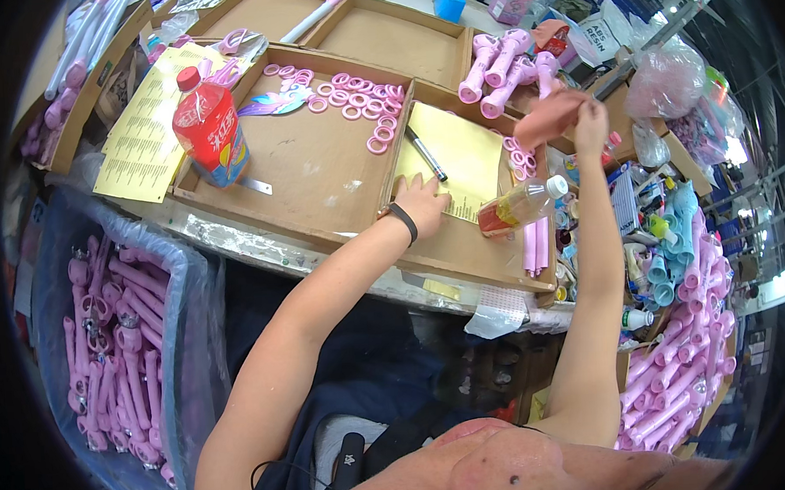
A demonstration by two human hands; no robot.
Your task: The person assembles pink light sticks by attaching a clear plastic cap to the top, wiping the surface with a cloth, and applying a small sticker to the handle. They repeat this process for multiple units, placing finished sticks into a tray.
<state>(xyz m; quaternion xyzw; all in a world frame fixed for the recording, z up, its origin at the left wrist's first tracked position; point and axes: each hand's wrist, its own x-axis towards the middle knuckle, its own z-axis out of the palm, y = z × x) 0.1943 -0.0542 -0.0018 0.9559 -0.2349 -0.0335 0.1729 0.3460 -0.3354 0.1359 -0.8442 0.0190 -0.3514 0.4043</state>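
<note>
My left hand point(421, 207) lies with its fingers spread on the lower edge of a yellow printed sheet point(463, 146), inside a cardboard tray point(450, 251). A black marker pen point(425, 152) rests on the sheet just above my fingertips. Raised at the right, my right hand point(591, 129) pinches a limp salmon-coloured cloth point(548, 121), which hangs out to the left. Between the hands a clear bottle with a white cap point(524, 206) tilts over the tray. Pink tubes point(536, 246) and pink rings point(520, 161) lie near it.
A red-capped drink bottle point(211, 130) stands at the left of a tray holding many pink rings point(351, 96). Pink handle-like parts point(500, 65) lie behind the cloth. A blue-lined bin point(182, 342) of pink wands is at lower left; more pink tubes point(679, 381) pile up at right.
</note>
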